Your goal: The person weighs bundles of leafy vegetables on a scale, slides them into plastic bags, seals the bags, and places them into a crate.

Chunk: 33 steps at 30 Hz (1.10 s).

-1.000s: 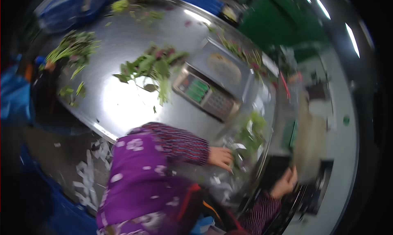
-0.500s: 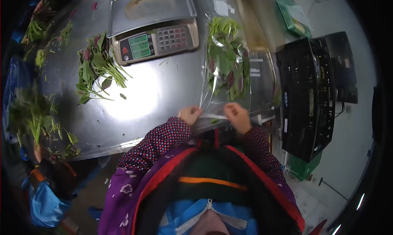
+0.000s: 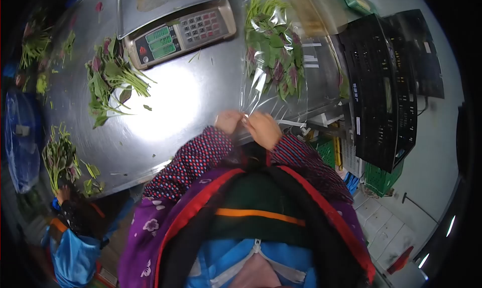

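A clear plastic bag [image 3: 259, 82] of leafy greens [image 3: 275, 42] with purple-tinged leaves lies on the metal table, its stems pointing away from me. Close together at the bag's near end are my left hand [image 3: 229, 121] and my right hand [image 3: 265, 130]. Fingers of both are closed, pinching the gathered plastic. Just right of my right hand, a thin white strip [image 3: 292, 123] shows at the table edge. The exact grip is partly hidden between the fingertips.
A digital scale [image 3: 181, 33] stands beyond my left hand, with a loose bunch of greens [image 3: 108, 77] left of it. Black crates [image 3: 374, 92] are stacked at the right. At the far left, a co-worker's hand [image 3: 63, 193] holds another bunch [image 3: 61, 157].
My hands were apart with a white strip between them; now they have come together at the bag's end. My view has shifted slightly. The co-worker's bunch has moved.
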{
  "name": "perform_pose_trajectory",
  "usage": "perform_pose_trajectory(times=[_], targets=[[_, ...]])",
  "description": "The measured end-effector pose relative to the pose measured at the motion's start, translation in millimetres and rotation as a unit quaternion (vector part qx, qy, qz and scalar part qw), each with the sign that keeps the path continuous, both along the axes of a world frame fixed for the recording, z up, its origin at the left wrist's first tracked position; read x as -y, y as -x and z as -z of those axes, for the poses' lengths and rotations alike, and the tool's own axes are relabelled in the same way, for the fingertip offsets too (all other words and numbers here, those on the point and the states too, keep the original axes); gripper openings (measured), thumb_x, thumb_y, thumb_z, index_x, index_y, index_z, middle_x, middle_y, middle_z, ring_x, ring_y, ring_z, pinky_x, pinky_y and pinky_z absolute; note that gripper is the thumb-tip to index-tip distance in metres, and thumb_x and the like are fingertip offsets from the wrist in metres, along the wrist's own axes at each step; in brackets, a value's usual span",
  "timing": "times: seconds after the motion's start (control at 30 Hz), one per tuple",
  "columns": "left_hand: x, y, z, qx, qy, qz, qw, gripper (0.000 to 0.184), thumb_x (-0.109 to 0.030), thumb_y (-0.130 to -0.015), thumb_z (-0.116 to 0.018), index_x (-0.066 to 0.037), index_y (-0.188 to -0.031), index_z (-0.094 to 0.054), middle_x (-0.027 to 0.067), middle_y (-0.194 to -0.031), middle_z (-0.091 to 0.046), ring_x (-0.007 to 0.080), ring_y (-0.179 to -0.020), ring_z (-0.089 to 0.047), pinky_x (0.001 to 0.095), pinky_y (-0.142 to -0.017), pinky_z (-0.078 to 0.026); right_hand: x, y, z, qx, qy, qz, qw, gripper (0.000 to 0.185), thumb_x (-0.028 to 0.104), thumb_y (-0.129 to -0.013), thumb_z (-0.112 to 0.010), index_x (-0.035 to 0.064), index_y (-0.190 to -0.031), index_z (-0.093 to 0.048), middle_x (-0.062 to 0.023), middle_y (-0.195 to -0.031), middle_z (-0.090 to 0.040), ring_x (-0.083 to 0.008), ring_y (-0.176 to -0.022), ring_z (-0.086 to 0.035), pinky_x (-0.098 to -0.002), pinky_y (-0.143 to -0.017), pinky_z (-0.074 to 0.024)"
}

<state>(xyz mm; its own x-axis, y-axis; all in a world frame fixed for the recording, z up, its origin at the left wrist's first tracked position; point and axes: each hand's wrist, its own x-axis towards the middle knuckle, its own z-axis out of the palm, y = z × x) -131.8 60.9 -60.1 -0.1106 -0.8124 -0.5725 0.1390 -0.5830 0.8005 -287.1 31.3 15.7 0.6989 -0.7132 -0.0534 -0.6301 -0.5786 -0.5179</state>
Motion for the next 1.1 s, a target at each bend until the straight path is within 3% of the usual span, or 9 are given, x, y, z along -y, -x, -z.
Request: perform_pose_trajectory(times=[0.07,0.13,0.23,0.3,0.43,0.57,0.83,0.97,1.1], targets=[[-5,-9,21,0.039,0.093,0.077,0.992,0.027,-0.017,-0.087,-0.052,0.002,-0.106,-0.056,0.0104,-0.089,-0.063,0.0196,-0.08,-0.062,0.0299,-0.07,-0.052,-32,61,-4,-0.024,0.017,-0.058,0.998,0.013,0.017,-0.08,-0.053,0.0055,-0.075,-0.051,-0.0097,-0.077,-0.049,-0.03,-0.066,-0.051,-0.0443,-0.06,-0.0384],[4,-20,-25,-0.167,-0.175,-0.02,0.97,0.03,-0.018,-0.088,-0.05,0.002,-0.11,-0.053,0.0113,-0.09,-0.063,0.0199,-0.082,-0.062,0.0298,-0.07,-0.051,-96,155,-9,-0.288,-0.244,0.009,0.926,0.035,0.022,-0.079,-0.054,0.0042,-0.11,-0.052,-0.0128,-0.104,-0.053,-0.0281,-0.098,-0.051,-0.0401,-0.083,-0.0402],[3,-55,-19,0.196,0.055,0.155,0.967,0.022,-0.016,-0.088,-0.049,-0.001,-0.102,-0.056,0.0095,-0.087,-0.063,0.0228,-0.081,-0.062,0.0314,-0.067,-0.05,-164,286,15,-0.468,-0.425,0.069,0.772,0.03,0.017,-0.081,-0.051,0.0045,-0.108,-0.052,-0.0158,-0.104,-0.053,-0.0301,-0.096,-0.052,-0.0385,-0.082,-0.0415],[6,-70,-42,0.47,0.342,0.17,0.796,0.024,-0.011,-0.081,-0.047,-0.008,-0.103,-0.058,0.0087,-0.099,-0.06,0.0231,-0.095,-0.057,0.034,-0.083,-0.042,-143,317,4,-0.524,-0.439,0.047,0.729,0.027,0.014,-0.082,-0.049,0.0047,-0.107,-0.052,-0.0179,-0.104,-0.053,-0.0315,-0.095,-0.052,-0.0375,-0.081,-0.0423],[34,-57,-21,0.462,0.55,0.182,0.671,0.028,-0.012,-0.075,-0.049,-0.014,-0.101,-0.057,0.0084,-0.113,-0.052,0.0242,-0.112,-0.044,0.0407,-0.094,-0.033,-6,247,-18,-0.155,0.045,0.164,0.973,0.022,0.006,-0.074,-0.053,0.0033,-0.096,-0.053,-0.0188,-0.105,-0.053,-0.0355,-0.096,-0.052,-0.0405,-0.077,-0.0431],[56,-37,-18,0.442,0.599,0.206,0.635,0.025,-0.013,-0.073,-0.058,-0.016,-0.098,-0.055,0.0049,-0.116,-0.051,0.026,-0.111,-0.046,0.0437,-0.09,-0.033,90,164,-18,-0.022,0.184,-0.122,0.975,0.026,0.006,-0.066,-0.057,0.0027,-0.092,-0.051,-0.0162,-0.115,-0.052,-0.0344,-0.105,-0.05,-0.0427,-0.086,-0.0395],[33,-28,-50,0.229,0.207,-0.134,0.942,0.015,-0.018,-0.088,-0.046,-0.005,-0.091,-0.052,0.0171,-0.096,-0.059,0.0272,-0.09,-0.057,0.0361,-0.077,-0.042,35,117,-5,0.34,-0.131,0.377,0.851,0.017,0.014,-0.092,-0.041,0.0001,-0.088,-0.05,-0.013,-0.081,-0.059,-0.0185,-0.072,-0.056,-0.0268,-0.068,-0.0426],[32,-13,-16,0.369,0.094,-0.106,0.918,0.027,-0.026,-0.088,-0.05,-0.001,-0.079,-0.047,0.0108,-0.058,-0.054,0.0178,-0.054,-0.053,0.0302,-0.051,-0.042,25,115,31,0.083,-0.203,0.494,0.841,0.025,0.024,-0.091,-0.046,0.0,-0.09,-0.049,-0.0103,-0.07,-0.057,-0.0192,-0.059,-0.051,-0.0304,-0.057,-0.0411],[33,-40,3,0.442,0.115,0.096,0.885,0.027,-0.027,-0.084,-0.055,-0.001,-0.084,-0.053,0.0169,-0.065,-0.059,0.0323,-0.066,-0.06,0.0363,-0.059,-0.047,7,117,16,0.054,-0.155,0.486,0.859,0.026,0.025,-0.083,-0.057,0.0039,-0.097,-0.049,-0.0117,-0.07,-0.059,-0.025,-0.06,-0.054,-0.036,-0.059,-0.0437]])
